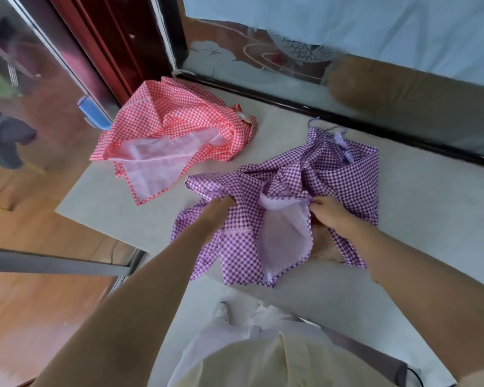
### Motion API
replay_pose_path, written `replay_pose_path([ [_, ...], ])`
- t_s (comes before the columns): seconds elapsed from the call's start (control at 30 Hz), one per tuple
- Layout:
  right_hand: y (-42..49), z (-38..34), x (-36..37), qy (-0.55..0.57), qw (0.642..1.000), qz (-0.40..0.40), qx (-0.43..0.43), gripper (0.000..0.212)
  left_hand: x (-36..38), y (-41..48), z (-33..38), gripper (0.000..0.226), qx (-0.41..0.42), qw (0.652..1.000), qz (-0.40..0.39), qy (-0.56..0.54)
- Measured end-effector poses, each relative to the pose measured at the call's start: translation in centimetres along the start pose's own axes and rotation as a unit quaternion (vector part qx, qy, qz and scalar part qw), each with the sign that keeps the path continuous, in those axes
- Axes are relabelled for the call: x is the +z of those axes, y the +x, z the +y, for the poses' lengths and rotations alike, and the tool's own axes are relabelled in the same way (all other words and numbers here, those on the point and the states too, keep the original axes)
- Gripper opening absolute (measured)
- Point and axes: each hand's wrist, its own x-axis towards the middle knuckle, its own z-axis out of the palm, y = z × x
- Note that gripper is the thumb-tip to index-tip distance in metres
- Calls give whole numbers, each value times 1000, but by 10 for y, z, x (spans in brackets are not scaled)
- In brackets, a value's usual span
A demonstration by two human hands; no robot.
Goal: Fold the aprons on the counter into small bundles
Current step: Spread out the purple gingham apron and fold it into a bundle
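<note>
A purple-and-white checked apron (pixel 355 177) lies crumpled on the pale counter (pixel 109 202), its pale inner lining turned up in the middle. My left hand (pixel 217 212) grips a fold of it on the left side. My right hand (pixel 329 215) pinches the cloth at the lining's top right corner. A red-and-white checked apron (pixel 176 121) lies loosely heaped at the counter's far left, part of its pale lining showing, touched by neither hand.
A glass panel with a dark frame (pixel 291 104) runs along the counter's far edge. A dark red door frame (pixel 109 43) stands at the back left. The wooden floor (pixel 39 303) lies below the counter's left edge.
</note>
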Motion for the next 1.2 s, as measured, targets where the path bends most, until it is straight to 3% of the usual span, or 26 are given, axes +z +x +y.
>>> replay_pose_path([
  [0.03,-4,2,1,-42,998,-54,-4,27,8,1,1,17,16,999,-26,32],
  [0.1,-8,9,0,-64,994,-82,-15,33,25,2,7,18,21,996,-58,63],
  [0.2,-14,7,-8,19,999,-35,-4,37,42,-5,21,26,33,992,-106,61],
  [0.3,-14,6,-18,46,999,-2,1,42,51,-6,31,55,35,987,-113,110],
  [0.37,-11,3,-22,56,996,73,-18,33,57,-1,34,57,44,980,-105,162],
  [0.43,-10,-5,-25,146,977,144,-53,11,66,2,37,56,79,960,-113,245],
  [0.5,-13,-16,-28,237,963,78,-102,32,78,-1,37,54,122,934,-126,313],
  [0.57,-15,-22,-24,124,981,-61,-138,60,85,-1,33,49,165,913,-152,342],
  [0.6,-11,-20,-22,45,983,-96,-150,66,83,-1,30,48,182,904,-173,347],
  [0.63,-9,-16,-21,-8,982,-99,-160,58,79,2,24,49,190,896,-198,349],
  [0.7,-2,-4,-22,-34,987,-5,-157,22,67,10,10,54,186,903,-195,334],
  [0.73,-1,6,-26,-34,985,88,-144,18,60,12,6,51,183,917,-154,320],
  [0.8,1,38,-45,-69,965,246,-57,22,45,19,-5,42,221,920,26,322],
  [0.83,-1,55,-56,-97,957,273,5,20,39,23,-9,42,229,910,114,326],
  [0.87,-1,72,-65,-120,954,268,52,20,35,25,-9,43,214,911,166,311],
  [0.93,0,86,-70,-104,965,232,60,37,41,33,-7,44,164,930,152,290],
  [1.0,-6,65,-57,5,979,200,-48,49,67,40,-2,35,185,915,82,349],
  [1.1,-10,12,-25,74,984,45,-158,79,108,36,8,28,286,878,-53,380],
  [1.17,3,4,-11,64,984,-52,-158,75,117,32,8,23,343,852,-134,373],
  [1.2,7,6,-9,54,984,-61,-161,63,112,31,5,26,367,838,-159,370],
])
